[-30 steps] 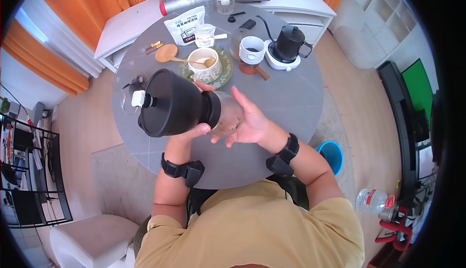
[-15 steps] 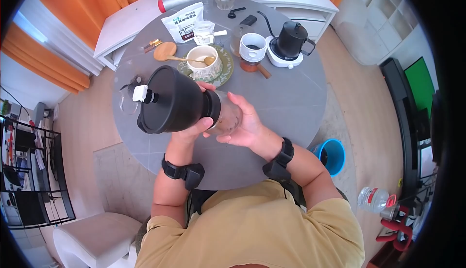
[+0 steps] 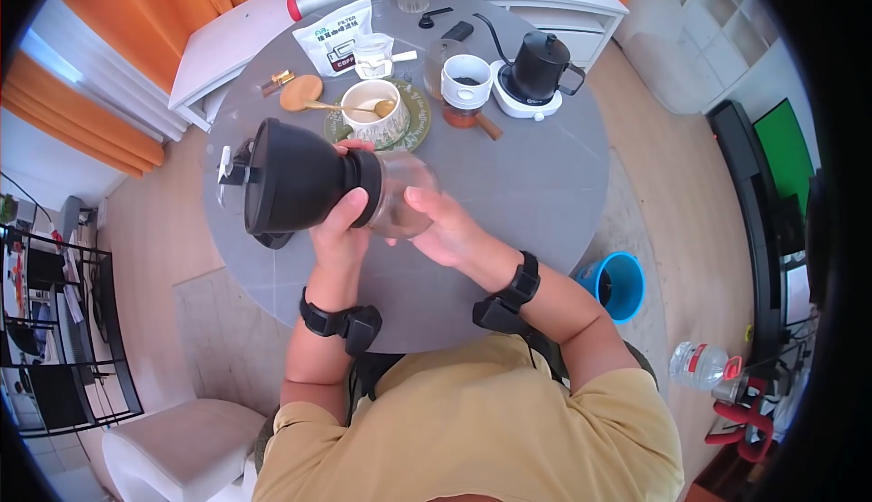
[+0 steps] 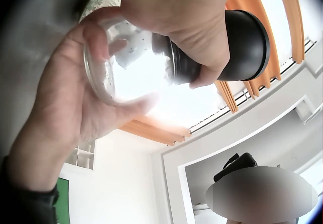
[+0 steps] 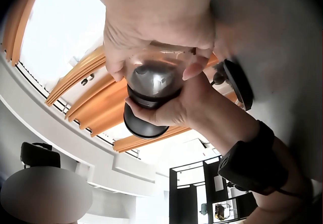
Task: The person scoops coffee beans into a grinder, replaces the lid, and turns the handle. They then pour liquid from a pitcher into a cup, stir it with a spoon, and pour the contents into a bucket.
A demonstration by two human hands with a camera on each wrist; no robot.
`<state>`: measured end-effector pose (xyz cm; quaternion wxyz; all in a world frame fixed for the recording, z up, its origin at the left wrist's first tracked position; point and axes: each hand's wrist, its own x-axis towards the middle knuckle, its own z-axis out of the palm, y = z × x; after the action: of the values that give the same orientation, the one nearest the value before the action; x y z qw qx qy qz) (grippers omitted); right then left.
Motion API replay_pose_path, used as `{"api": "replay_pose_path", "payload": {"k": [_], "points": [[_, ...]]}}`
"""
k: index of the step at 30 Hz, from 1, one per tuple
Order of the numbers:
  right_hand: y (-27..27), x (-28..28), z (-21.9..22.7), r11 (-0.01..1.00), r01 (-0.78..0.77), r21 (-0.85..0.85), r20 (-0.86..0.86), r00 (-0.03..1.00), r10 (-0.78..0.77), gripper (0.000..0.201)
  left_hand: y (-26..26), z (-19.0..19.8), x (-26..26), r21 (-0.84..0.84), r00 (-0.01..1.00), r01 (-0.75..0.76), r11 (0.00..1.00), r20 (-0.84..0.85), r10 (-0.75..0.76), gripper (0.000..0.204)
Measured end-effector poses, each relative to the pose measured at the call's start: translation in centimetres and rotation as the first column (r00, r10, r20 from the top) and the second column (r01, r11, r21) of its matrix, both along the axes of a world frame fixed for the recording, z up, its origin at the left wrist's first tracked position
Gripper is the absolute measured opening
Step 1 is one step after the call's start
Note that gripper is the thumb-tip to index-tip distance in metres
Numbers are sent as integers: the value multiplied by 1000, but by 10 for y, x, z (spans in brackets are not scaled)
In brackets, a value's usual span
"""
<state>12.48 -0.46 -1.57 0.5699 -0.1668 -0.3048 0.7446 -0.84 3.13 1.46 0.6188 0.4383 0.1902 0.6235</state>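
While the person's 2 hands hold a black hand grinder (image 3: 295,179) above the near left part of a round grey table (image 3: 518,193), its body lies tipped nearly on its side, the wide end toward the person's left and its clear jar (image 3: 404,193) toward the right. The left hand (image 3: 341,229) is closed around the black narrow part beside the jar, its thumb pressed along the near side. The right hand (image 3: 445,229) grips the jar, its fingers curved around the clear wall and its thumb against it. A crank with 1 white knob (image 3: 224,164) sticks out from the wide end.

Beyond the grinder, a cup (image 3: 374,119) with 1 gold-coloured spoon (image 3: 336,108) across it stands on a green patterned plate (image 3: 418,125), and a round wooden disc (image 3: 301,93) lies near. Behind the cup are a printed white bag (image 3: 331,39) and a small clear vessel (image 3: 372,59). To the right, a white dripper (image 3: 467,95) with dark contents sits on a glass vessel (image 3: 459,119) that has a wooden handle (image 3: 489,127). Just beside it, 1 black kettle (image 3: 537,66) rests on a white base (image 3: 525,109).
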Motion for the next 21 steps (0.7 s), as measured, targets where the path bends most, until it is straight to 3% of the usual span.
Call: {"api": "replay_pose_path", "payload": {"k": [5,7,10,14,16,21], "points": [[-4,2,6,996,-59,-68,36,997,61,62,12,-4,-11,37,995,89,995,31,-90,53],[-3,10,15,896,-415,-157,-166,906,390,72,17,-6,-14,70,991,131,989,13,-132,55],[-2,12,10,867,-450,-213,-238,885,400,73,18,-8,-15,191,979,199,961,-81,-186,59],[-2,10,1,919,-359,-163,-163,928,334,65,14,-5,-9,275,980,171,946,-145,-135,61],[-3,8,3,978,-172,-117,-21,985,171,60,11,-1,-6,156,989,149,976,-31,-146,60],[-4,3,3,980,-138,-145,21,990,142,62,12,-6,-7,99,989,139,985,30,-142,58]]}}
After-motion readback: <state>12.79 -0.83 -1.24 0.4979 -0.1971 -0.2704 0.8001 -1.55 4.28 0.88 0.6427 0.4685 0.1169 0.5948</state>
